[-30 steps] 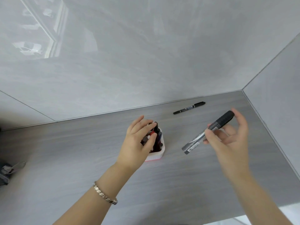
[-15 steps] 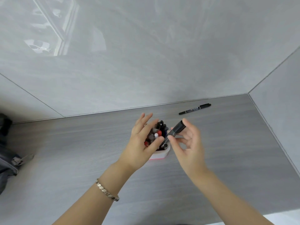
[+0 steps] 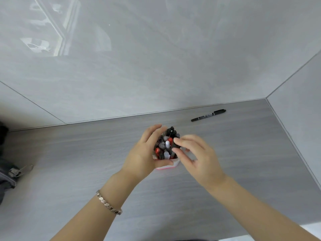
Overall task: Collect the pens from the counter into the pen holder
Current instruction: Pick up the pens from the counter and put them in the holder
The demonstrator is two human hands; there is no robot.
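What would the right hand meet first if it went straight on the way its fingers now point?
The pens standing in the pen holder: the right hand points left at them, fingertips almost on them. Beyond lies the left hand, gripping the pen holder. Depth is unclear.

The right hand (image 3: 199, 157) carried the thick black-and-grey marker (image 3: 174, 146) from the right into the white, pink-based pen holder (image 3: 175, 163), fingertips pinching its cap; the left hand (image 3: 142, 153) shifted to grip the holder's side.
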